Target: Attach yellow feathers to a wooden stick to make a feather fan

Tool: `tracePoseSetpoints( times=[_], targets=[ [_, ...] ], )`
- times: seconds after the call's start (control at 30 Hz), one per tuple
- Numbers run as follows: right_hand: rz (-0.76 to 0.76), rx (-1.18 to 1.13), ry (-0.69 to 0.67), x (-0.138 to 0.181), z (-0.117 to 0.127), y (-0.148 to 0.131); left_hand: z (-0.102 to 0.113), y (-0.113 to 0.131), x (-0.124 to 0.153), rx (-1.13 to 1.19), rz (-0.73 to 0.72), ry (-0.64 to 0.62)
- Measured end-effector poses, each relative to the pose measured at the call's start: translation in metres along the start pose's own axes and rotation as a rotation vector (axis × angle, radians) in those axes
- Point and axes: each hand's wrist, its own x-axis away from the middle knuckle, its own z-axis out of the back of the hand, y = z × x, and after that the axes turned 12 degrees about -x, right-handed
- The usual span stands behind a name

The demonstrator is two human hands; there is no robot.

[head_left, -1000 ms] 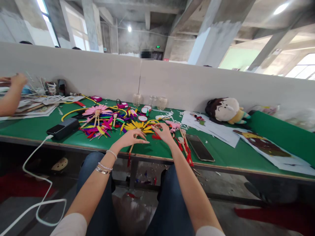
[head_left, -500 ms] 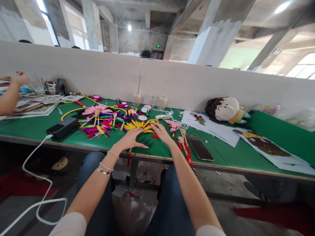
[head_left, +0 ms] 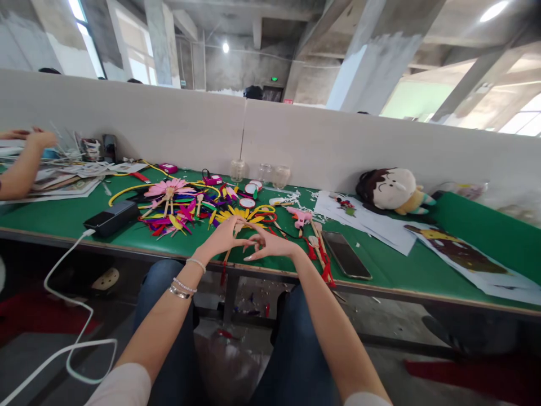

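My left hand [head_left: 222, 238], with bracelets on the wrist, is over the near edge of a fan of yellow feathers [head_left: 231, 213]. Its fingers reach the fan's base, while the thumb stands apart. Close beside it, my right hand [head_left: 273, 245] has its fingers bent and spread toward the left fingertips, thumb apart. Nothing shows in its grasp. Below the hands a wooden stick [head_left: 227, 256] with a red tassel [head_left: 223, 274] points to the table edge. The hands partly hide the fan's base.
Left are a pink feather fan [head_left: 171, 189], loose coloured feathers and a black power bank [head_left: 110, 219]. Right are a pink glue gun [head_left: 301, 216], tasselled sticks, a phone [head_left: 346, 255], papers and a plush doll [head_left: 393, 189]. Another person's arm [head_left: 25, 163] is at far left.
My right hand has moved left and nearer from the fan's right side, toward my left hand. My left fingers have shifted slightly to the fan's base. The view has turned a little left.
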Motion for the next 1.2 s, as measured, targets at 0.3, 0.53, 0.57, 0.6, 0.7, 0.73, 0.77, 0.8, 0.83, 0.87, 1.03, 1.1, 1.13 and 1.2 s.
tracePoseSetpoints(
  times=[0.3,0.53,0.57,0.6,0.7,0.73,0.77,0.8,0.83,0.87,1.03,1.1,1.13,1.2],
  targets=[
    [0.064,0.193,0.369,-0.001,0.018,0.013,-0.001,0.002,0.000,-0.571,-0.164,0.215],
    [0.016,0.532,0.627,0.002,0.031,0.023,0.005,0.006,0.001,-0.577,-0.179,0.167],
    [0.016,0.583,0.640,0.002,0.031,0.023,0.006,0.006,0.001,-0.553,-0.147,0.170],
    [0.026,0.635,0.654,0.001,0.030,0.022,0.007,0.005,0.001,-0.533,-0.104,0.180],
    [0.109,0.731,0.676,-0.001,0.024,0.017,0.009,0.001,0.001,-0.489,0.048,0.224],
    [0.146,0.722,0.655,-0.003,0.022,0.016,0.009,0.000,0.001,-0.477,0.088,0.231],
    [0.183,0.693,0.615,-0.004,0.019,0.014,0.009,-0.001,0.001,-0.466,0.119,0.228],
    [0.214,0.651,0.557,-0.005,0.016,0.012,0.010,-0.002,0.001,-0.463,0.146,0.214],
    [0.237,0.609,0.496,-0.006,0.013,0.011,0.011,-0.003,0.001,-0.468,0.174,0.192],
    [0.253,0.579,0.443,-0.007,0.010,0.011,0.012,-0.003,0.002,-0.480,0.202,0.158],
    [0.255,0.662,0.372,-0.014,0.002,0.017,0.017,-0.003,0.005,-0.503,0.262,-0.139],
    [0.204,0.680,0.445,-0.020,-0.001,0.023,0.017,-0.003,0.006,-0.475,0.284,-0.261],
    [0.169,0.666,0.489,-0.024,-0.003,0.026,0.016,-0.003,0.005,-0.463,0.298,-0.302],
    [0.108,0.607,0.556,-0.032,-0.007,0.033,0.015,-0.001,0.005,-0.453,0.318,-0.341]
  ],
)
